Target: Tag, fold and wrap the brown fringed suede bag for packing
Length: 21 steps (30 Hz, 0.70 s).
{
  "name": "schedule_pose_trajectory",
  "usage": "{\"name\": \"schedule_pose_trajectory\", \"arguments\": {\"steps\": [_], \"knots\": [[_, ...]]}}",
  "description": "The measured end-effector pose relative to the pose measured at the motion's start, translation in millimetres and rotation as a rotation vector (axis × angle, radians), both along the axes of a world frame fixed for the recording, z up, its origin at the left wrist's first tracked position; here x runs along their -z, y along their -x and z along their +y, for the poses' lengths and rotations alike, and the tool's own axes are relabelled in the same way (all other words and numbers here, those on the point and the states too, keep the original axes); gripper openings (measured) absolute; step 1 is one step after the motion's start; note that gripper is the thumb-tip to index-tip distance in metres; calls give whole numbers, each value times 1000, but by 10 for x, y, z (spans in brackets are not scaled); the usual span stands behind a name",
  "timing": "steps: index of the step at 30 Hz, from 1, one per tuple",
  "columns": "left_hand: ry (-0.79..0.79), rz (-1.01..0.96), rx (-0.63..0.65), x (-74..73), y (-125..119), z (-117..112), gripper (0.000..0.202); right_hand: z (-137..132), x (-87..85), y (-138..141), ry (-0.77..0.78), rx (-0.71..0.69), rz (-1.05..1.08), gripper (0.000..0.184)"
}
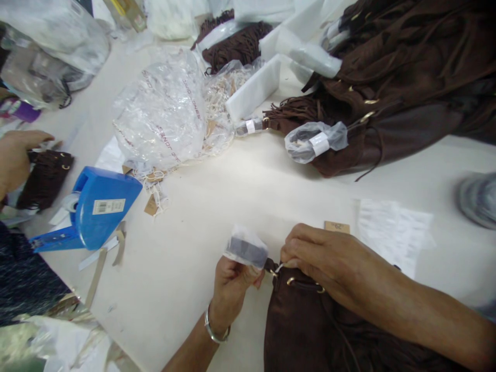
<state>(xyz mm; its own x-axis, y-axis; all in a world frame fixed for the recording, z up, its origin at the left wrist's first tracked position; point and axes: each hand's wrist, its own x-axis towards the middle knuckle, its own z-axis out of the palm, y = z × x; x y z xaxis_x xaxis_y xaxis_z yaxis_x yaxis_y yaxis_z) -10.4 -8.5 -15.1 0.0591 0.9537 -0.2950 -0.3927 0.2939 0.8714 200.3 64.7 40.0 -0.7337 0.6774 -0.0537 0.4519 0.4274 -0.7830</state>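
A dark brown bag (294, 325) with gold rings lies at the front edge of my view. My left hand (228, 289) is closed around its strap (248, 251), which is folded and wrapped in thin white plastic. Beside the bag's gold side ring, my right hand (318, 258) is closed in a pinch on a thin white string (279, 267). The string's other end is hidden behind my fingers. Just beyond my right hand lies a small brown card tag (337, 227) with a printed number.
A blue tape dispenser (104, 206) stands left, near loose string tags (152, 205) and clear printed plastic bags (163, 113). Brown bags (387, 108) pile up at the far right. White tissue (391, 232) lies right. Another person's hand (15, 160) is by a fringed brown item (48, 178).
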Motion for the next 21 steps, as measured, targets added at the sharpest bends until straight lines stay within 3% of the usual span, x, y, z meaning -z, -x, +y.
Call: {"name": "schedule_pose_trajectory", "arguments": {"steps": [8,15,21], "knots": [[-14,-5,13,-4,-10,14,11,-50,128,14,27,-5,-6,17],[-14,1,16,-6,-4,1,12,-21,-72,19,-10,17,-77,15],[-4,18,17,20,-1,-20,16,-45,-57,28,-12,17,-87,16]]}}
